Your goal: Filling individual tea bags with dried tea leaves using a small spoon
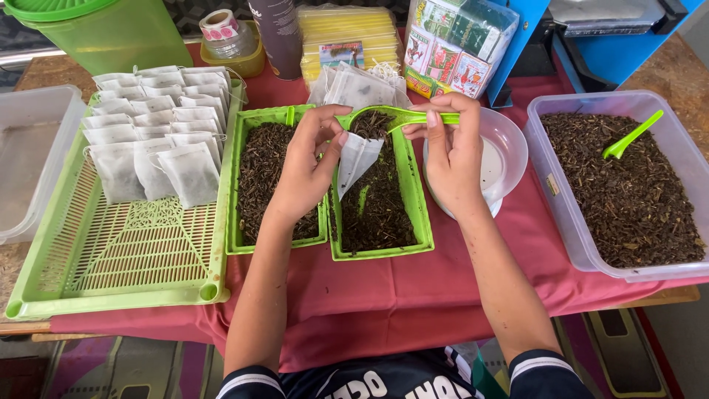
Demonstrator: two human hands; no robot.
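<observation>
Red cloth table edge (413,295) up front: left hand (306,166) pinches open white paper sachet (358,159), right hand (450,155) grips loaded green plastic scoop (391,118) w/ dry leaves, approx. twenty filled sachets (151,129) stacked on green slatted tray (118,258), clear plastic tub (569,214) prob. well stocked.

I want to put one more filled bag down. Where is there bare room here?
The green basket has bare mesh in its near half, below the bag rows. A strip of red cloth along the near edge is free too. It is crowded between both hands, over the two green trays, and along the far edge.

head camera looks down, close
</observation>
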